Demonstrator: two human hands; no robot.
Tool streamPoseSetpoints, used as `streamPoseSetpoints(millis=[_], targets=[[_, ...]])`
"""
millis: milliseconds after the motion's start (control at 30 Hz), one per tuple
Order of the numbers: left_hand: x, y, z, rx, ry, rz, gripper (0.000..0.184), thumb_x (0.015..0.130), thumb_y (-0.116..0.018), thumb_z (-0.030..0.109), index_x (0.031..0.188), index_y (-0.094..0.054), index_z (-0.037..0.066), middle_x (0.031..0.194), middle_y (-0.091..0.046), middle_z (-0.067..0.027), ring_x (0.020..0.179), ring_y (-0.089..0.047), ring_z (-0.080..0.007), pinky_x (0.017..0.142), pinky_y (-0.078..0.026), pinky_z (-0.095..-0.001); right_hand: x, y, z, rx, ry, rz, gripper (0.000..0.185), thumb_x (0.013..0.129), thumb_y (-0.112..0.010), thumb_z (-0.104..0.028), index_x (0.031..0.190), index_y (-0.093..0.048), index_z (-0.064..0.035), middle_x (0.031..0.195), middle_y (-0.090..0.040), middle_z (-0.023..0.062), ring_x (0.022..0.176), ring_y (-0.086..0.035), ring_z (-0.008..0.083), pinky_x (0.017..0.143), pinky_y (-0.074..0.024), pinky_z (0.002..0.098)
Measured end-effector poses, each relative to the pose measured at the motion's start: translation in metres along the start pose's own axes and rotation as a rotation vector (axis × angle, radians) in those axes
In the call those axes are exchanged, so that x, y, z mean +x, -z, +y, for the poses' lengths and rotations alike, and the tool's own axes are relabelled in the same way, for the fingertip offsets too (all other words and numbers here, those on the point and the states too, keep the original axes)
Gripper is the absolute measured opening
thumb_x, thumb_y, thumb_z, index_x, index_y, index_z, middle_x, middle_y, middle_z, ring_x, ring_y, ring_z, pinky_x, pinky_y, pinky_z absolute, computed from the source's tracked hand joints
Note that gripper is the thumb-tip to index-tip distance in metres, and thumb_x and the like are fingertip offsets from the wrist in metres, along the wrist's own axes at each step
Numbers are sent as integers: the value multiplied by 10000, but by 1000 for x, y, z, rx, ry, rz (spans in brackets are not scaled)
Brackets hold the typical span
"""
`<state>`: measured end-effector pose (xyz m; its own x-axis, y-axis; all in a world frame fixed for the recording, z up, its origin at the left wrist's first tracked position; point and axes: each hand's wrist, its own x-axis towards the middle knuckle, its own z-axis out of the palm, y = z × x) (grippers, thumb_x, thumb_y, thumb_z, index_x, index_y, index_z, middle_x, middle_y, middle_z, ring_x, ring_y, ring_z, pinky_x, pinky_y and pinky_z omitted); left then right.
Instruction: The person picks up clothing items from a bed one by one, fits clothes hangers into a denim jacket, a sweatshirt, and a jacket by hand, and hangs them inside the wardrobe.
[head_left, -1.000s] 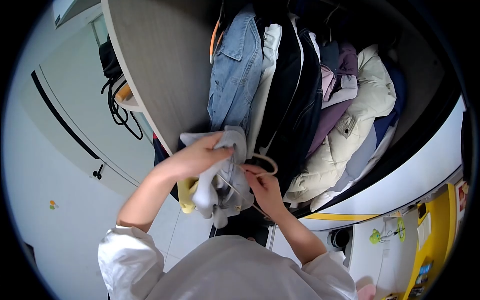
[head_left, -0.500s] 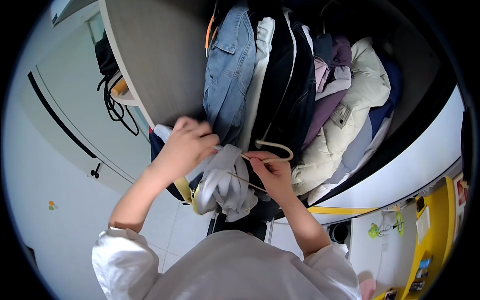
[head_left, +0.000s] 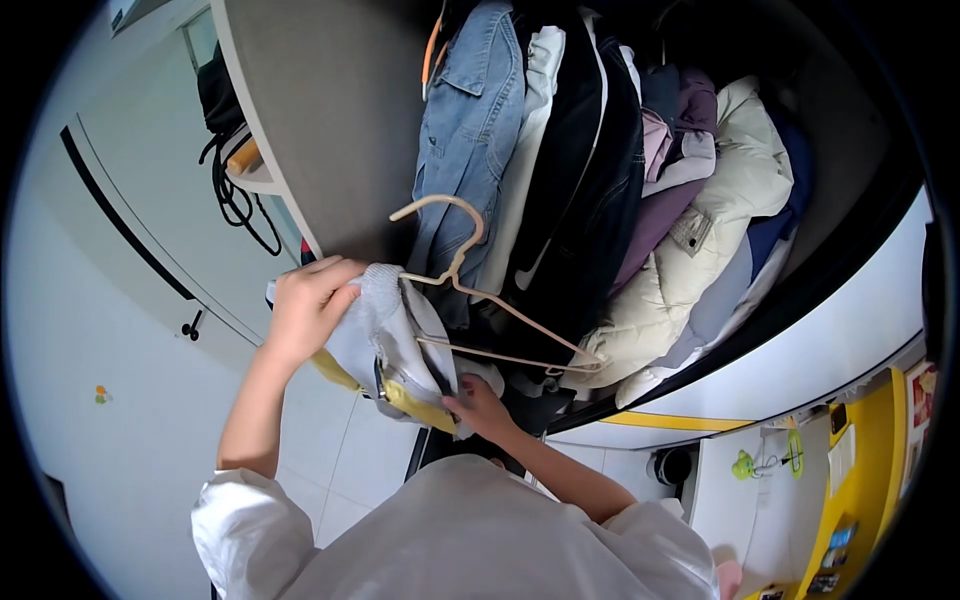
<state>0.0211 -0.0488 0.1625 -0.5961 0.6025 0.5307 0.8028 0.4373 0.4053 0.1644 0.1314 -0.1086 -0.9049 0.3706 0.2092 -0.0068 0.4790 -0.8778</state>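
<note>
A light grey garment [head_left: 377, 308] with yellow parts and a zipper hangs in front of me, bunched up. One arm of a beige clothes hanger [head_left: 459, 266] runs into it. The hanger's hook points up and its other arm sticks out bare to the right. My left hand [head_left: 315, 308] is closed on the garment's left shoulder area, where the hanger's end is hidden. Lower down, my right hand [head_left: 482, 408] pinches the garment's right side near a yellow part, below the hanger's bottom bar.
Behind the hanger, a wardrobe holds a denim jacket [head_left: 470, 120], dark clothes [head_left: 590, 200] and a cream puffer jacket [head_left: 745, 150]. The wardrobe's side panel [head_left: 310, 110] stands at left, with a black cord [head_left: 235, 205] beyond it. A yellow shelf unit [head_left: 880, 450] is at lower right.
My right hand has let go of the hanger and moved down to the garment. My left hand has shifted left and down with the garment. The hanger's hook has turned upward.
</note>
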Motion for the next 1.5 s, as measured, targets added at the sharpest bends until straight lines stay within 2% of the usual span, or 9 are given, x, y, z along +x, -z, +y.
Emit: streamPoseSetpoints(millis=[200,433,733,1000,1067,1133,1233,1333,1500], targets=[[-25,27,-30,-153,106,101,229,749,-581,14,973,-630,19,808,-619,-110,699,-601,-254,644,-464,-303,67,33,-17,-201,-147,-79,317,895,-506,-229,1078,-526,29,924,-590,244,884,-602,361,766,-465,389],[-66,62,-56,26,245,93,219,775,-564,30,983,-630,16,821,-625,-120,701,-592,-279,658,-464,-314,143,87,-79,158,97,172,297,919,-464,-221,1050,-543,34,904,-617,185,873,-598,261,783,-441,331],[-98,53,-65,181,351,269,242,780,-602,35,1016,-654,59,911,-655,-146,753,-629,-313,682,-497,-335,164,121,-196,254,-11,-160,239,903,-483,-195,1025,-576,-12,863,-556,-6,806,-489,89,741,-384,199],[-86,20,-41,273,372,287,225,790,-632,84,1012,-667,78,815,-651,-135,701,-625,-303,640,-492,-341,116,83,-239,410,-6,-362,144,943,-458,-200,1002,-503,-77,732,-498,-1,626,-492,61,517,-410,239],[-82,19,-45,150,372,381,237,789,-620,52,1022,-664,60,829,-654,-145,713,-633,-285,659,-493,-321,93,66,-234,275,41,-644,183,932,-507,-174,1068,-466,-58,841,-553,59,766,-584,143,668,-485,308],[-85,20,-54,-46,366,482,251,788,-603,14,1031,-661,36,854,-660,-156,734,-643,-262,685,-494,-299,80,74,-234,148,390,-789,209,898,-546,-142,1085,-497,-64,943,-586,97,863,-599,239,776,-478,346],[-94,25,-62,-177,393,490,271,772,-585,-20,1032,-658,1,922,-678,-141,815,-642,-204,743,-485,-284,102,105,-226,-165,776,-209,215,856,-592,-138,1055,-551,-68,1009,-599,105,923,-579,299,819,-461,363],[-95,26,-63,-270,409,476,275,758,-590,-16,1022,-664,0,920,-683,-125,840,-638,-187,764,-481,-285,121,138,-251,-466,843,159,169,848,-593,-170,966,-583,-50,918,-607,127,866,-581,313,763,-465,372],[-72,21,-50,-384,330,354,270,743,-587,-14,1000,-669,-1,908,-682,-123,818,-637,-177,739,-486,-275,112,174,-240,-541,438,-574,202,888,-551,-226,932,-561,-29,793,-584,168,755,-557,346,652,-439,392]])
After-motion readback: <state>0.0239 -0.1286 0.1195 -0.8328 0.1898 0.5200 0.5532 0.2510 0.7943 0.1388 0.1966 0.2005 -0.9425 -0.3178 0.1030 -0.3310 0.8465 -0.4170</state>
